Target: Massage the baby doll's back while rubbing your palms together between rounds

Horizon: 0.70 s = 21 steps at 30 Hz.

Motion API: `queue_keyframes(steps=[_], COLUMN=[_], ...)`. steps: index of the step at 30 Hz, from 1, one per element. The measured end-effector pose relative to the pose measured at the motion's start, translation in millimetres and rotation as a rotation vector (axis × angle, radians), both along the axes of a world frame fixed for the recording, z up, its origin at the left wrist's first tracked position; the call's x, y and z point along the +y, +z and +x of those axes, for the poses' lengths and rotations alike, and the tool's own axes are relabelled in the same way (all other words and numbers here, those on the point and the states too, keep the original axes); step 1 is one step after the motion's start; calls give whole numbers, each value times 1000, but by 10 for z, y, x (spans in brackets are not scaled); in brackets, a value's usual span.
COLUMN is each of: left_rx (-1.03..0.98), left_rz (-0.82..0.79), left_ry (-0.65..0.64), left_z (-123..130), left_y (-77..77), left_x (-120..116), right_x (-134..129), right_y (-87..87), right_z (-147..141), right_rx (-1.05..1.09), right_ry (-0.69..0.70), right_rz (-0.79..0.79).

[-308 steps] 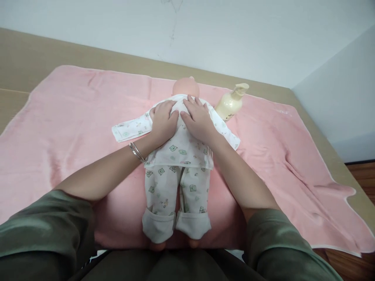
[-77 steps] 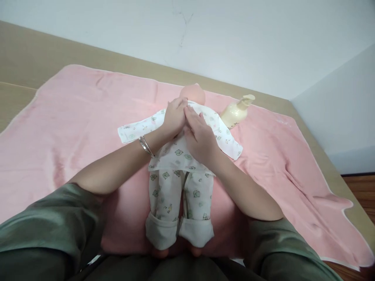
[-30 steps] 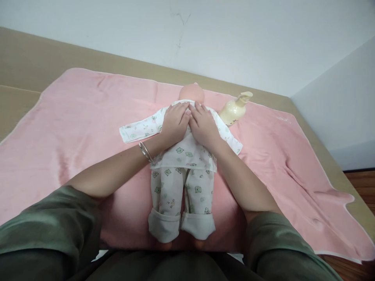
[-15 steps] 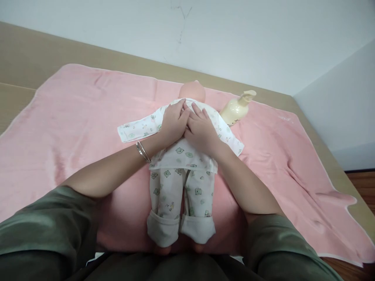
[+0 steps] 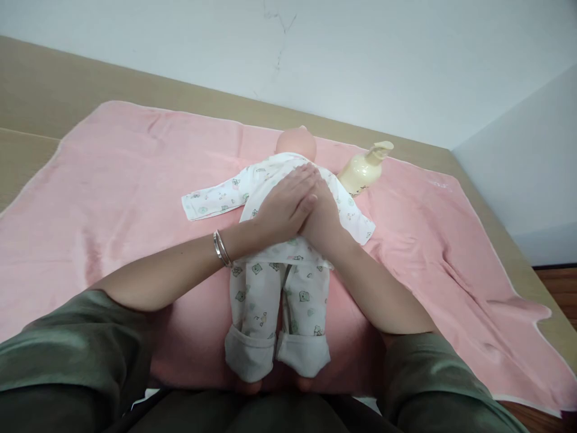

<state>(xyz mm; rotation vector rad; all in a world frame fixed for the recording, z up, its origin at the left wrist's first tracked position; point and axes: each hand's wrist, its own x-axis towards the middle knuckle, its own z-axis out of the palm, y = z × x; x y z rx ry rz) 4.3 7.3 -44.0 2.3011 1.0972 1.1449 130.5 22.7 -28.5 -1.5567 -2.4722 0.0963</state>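
Observation:
A baby doll lies along the middle of the pink blanket, its bald head (image 5: pixel 296 143) at the far end and its feet toward me. It wears a white printed top (image 5: pixel 265 174) and matching trousers (image 5: pixel 304 294) with turned-up cuffs. My left hand (image 5: pixel 286 201), with silver bangles at the wrist, lies against my right hand (image 5: pixel 322 210) over the doll's upper body. The left fingers are pressed together across the right hand's fingers. My right hand is cupped or flat beneath; its fingers are partly covered. Nothing else shows in either hand.
A cream pump bottle (image 5: pixel 362 171) leans on the blanket beside the doll's right-hand sleeve. The pink blanket (image 5: pixel 135 174) covers most of the wooden table (image 5: pixel 135 75). A pale wall (image 5: pixel 360 66) rises behind the far edge.
My left hand has moved right and onto my right hand. My right hand's fingers, spread on the top before, have drawn together against the left.

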Motion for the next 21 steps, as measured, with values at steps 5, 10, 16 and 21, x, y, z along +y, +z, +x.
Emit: queue_keyframes(steps=[5, 10, 16, 21], left_rx=[-118, -25, 128, -64], left_rz=[-95, -54, -56, -177], left_ry=[161, 314, 251, 325], left_z=[-204, -176, 60, -223], left_y=[-145, -277, -149, -292], left_x=[416, 435, 17, 526], right_x=[-192, 222, 284, -201], right_y=[156, 192, 162, 141], right_z=[-78, 92, 133, -79], right_rx=[6, 111, 97, -25], right_ry=[-30, -128, -213, -100], right_rz=[-55, -181, -141, 52])
